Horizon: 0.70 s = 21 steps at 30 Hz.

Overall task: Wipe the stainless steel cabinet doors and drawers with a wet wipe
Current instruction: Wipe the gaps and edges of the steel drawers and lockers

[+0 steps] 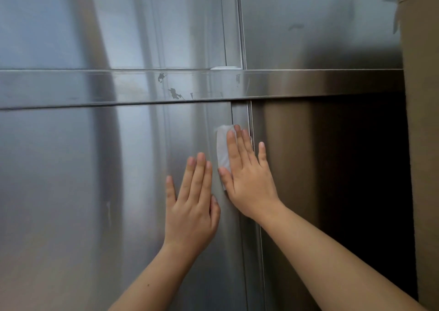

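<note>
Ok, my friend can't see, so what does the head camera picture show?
A person's right hand presses a white wet wipe flat against a stainless steel cabinet door, near its right edge. The left hand rests flat on the door beside it.

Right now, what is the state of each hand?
Left hand: open, flat on the cabinet door, holding nothing.
Right hand: open, straight fingers pressing the wet wipe against the door.

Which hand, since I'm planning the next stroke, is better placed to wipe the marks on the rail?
Right. The right hand presses the wipe to the door, higher and nearer the rail with its marks; the left hand lies flat, lower, without a wipe.
</note>
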Tool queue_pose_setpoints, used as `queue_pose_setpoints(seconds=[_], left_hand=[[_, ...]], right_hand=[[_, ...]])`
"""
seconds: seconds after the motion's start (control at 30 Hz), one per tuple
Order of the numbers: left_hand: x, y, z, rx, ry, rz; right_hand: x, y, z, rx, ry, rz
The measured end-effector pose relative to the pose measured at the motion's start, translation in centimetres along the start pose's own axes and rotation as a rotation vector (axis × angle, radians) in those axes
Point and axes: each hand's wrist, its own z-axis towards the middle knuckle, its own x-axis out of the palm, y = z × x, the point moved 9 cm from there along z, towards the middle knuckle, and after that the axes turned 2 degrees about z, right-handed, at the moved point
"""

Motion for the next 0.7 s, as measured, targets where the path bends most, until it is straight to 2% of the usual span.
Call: queue_pose_setpoints(seconds=[0.27,0.7], left_hand=[[0.7,-0.9,-3.3,-0.018,0.008,0.008],[1.2,-2.7,-9.3,-0.081,0.030,0.001]], right_hand=[[0.5,0.5,-2.8,-0.011,-0.033,-0.088],[3.8,0.7,-10.1,0.020,0.018,-0.111]])
